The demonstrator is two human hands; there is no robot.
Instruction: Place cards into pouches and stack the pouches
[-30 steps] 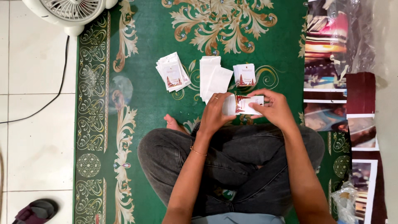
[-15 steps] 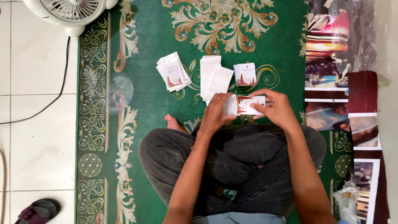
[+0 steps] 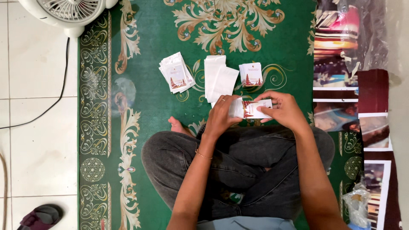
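I sit cross-legged on a green patterned rug (image 3: 149,98). Both hands hold one small white card with a red design (image 3: 251,108) above my knees. My left hand (image 3: 222,115) grips its left end, where a clear sleeve seems to cover it; my right hand (image 3: 284,110) pinches its right end. On the rug beyond my hands lie three piles: a fanned stack of sleeved cards (image 3: 176,73) at the left, plain white sleeves (image 3: 218,78) in the middle, and a small stack of printed cards (image 3: 251,74) at the right.
A white fan (image 3: 64,10) stands at the top left on the tiled floor, its black cord (image 3: 51,98) trailing down. Printed photos and a dark red album (image 3: 366,102) line the right edge. A crumpled plastic bag (image 3: 357,204) lies bottom right, a sandal (image 3: 39,217) bottom left.
The hands stay in the same place on the card; the fingers shift only slightly. The piles have not moved.
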